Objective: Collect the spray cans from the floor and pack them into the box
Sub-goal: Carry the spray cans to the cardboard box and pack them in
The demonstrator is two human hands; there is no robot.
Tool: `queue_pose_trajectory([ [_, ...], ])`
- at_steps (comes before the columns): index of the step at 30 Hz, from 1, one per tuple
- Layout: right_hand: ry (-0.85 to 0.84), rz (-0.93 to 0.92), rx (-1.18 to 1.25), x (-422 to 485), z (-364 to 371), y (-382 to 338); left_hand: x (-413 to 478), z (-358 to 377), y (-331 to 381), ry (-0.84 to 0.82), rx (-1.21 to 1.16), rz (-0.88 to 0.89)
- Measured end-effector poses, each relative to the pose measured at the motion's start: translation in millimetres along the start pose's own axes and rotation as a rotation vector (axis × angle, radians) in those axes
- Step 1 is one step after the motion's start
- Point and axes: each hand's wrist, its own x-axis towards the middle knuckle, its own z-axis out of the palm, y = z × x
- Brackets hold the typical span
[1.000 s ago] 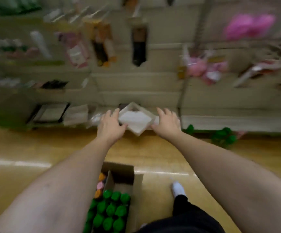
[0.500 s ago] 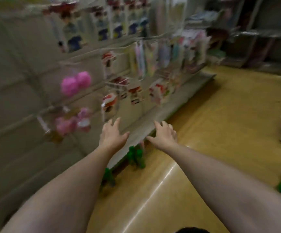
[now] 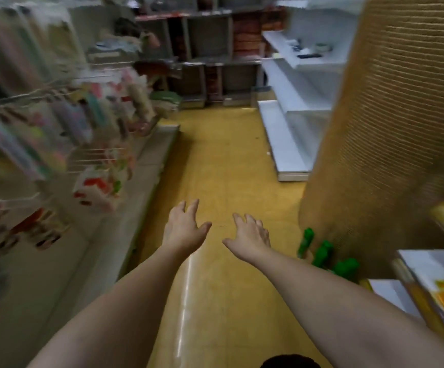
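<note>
I am scanning the floor (image 3: 215,160), left hand (image 3: 186,229) and right hand (image 3: 250,239) spread empty; green spray cans (image 3: 321,254) probably need grabbing, rightward.

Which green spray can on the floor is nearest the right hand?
The leftmost green can, rising highest in the cluster; the other cans sit farther right, away from the right hand.

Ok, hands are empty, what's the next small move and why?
Probably reach the right hand right and down to the green spray cans beside the brown column: it and the left hand are open and empty, and those cans lie nearest it.
</note>
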Motion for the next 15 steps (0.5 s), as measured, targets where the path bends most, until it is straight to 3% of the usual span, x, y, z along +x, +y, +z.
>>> queue_pose_trajectory([
  [10, 0.154, 0.491, 0.127, -28, 9, 23, 48, 23, 15, -0.289, -0.006, 0.375],
  [15, 0.194, 0.642, 0.180, -66, 36, 25, 48, 35, 12, -0.379, 0.050, 0.484],
])
